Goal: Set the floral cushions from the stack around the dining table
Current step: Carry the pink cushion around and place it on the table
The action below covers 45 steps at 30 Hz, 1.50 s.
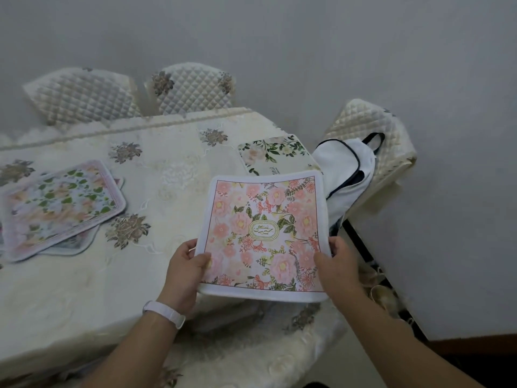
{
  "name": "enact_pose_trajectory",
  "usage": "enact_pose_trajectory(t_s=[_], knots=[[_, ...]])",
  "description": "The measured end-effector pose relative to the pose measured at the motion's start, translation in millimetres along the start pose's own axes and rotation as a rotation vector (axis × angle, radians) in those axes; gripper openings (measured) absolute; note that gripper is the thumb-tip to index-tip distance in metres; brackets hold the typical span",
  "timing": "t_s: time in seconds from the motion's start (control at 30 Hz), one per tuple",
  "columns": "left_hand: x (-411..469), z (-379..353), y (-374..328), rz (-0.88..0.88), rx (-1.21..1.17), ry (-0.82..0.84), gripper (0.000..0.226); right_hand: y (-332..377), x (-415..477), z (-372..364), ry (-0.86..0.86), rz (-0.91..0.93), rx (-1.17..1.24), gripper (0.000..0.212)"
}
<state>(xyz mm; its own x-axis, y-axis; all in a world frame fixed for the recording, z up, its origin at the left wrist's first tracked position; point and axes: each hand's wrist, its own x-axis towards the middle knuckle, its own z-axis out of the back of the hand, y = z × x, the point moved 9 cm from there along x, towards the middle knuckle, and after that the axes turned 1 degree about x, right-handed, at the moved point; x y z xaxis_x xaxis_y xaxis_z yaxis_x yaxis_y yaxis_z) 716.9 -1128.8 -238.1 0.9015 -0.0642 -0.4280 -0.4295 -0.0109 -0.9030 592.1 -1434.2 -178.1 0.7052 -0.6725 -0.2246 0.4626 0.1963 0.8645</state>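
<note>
A flat pink floral cushion [265, 233] with a white border hangs just above the near right corner of the dining table [173, 175]. My left hand [186, 268] grips its lower left edge, thumb on top. My right hand [334, 264] grips its lower right edge the same way. A white cushion with green leaves [275, 155] lies flat at the table's far right corner. The stack of floral cushions [61, 208] lies on the table at the left, a green and pink one on top.
A cream embroidered cloth covers the table. Two quilted chair backs [193, 91] stand behind the far edge, and a third chair [372, 141] at the right carries a white bag [347, 169]. A furry chair seat [251, 351] is below my arms. The grey wall is close behind.
</note>
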Motion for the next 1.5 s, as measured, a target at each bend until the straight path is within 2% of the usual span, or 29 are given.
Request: enact_pose_trajectory(t_s=[0.33, 0.47, 0.7, 0.9, 1.07, 1.2, 1.37, 1.5], knots=[[37, 29, 36, 0.108, -0.046, -0.145, 0.024, -24, 49, -78, 0.150, -0.075, -0.100, 0.015], [49, 34, 58, 0.202, -0.079, -0.222, 0.023, -35, 63, -97, 0.146, -0.088, -0.102, 0.014], [66, 18, 90, 0.284, -0.074, -0.253, 0.024, -75, 88, -105, 0.152, -0.206, -0.099, 0.013], [48, -12, 110, 0.326, -0.241, -0.201, 0.023, -98, 97, -102, 0.062, -0.326, 0.021, 0.015], [27, -50, 121, 0.332, -0.203, -0.064, 0.036, -112, 86, -111, 0.018, -0.448, 0.126, 0.024], [21, -66, 118, 0.298, -0.170, -0.059, 0.051, -111, 66, -133, 0.093, -0.485, 0.220, 0.022], [14, -61, 111, 0.161, -0.044, -0.104, 0.053, -113, 32, -166, 0.240, -0.494, 0.244, 0.018], [13, -47, 116, 0.149, -0.012, -0.121, 0.057, -118, 20, -177, 0.310, -0.519, 0.266, 0.016]])
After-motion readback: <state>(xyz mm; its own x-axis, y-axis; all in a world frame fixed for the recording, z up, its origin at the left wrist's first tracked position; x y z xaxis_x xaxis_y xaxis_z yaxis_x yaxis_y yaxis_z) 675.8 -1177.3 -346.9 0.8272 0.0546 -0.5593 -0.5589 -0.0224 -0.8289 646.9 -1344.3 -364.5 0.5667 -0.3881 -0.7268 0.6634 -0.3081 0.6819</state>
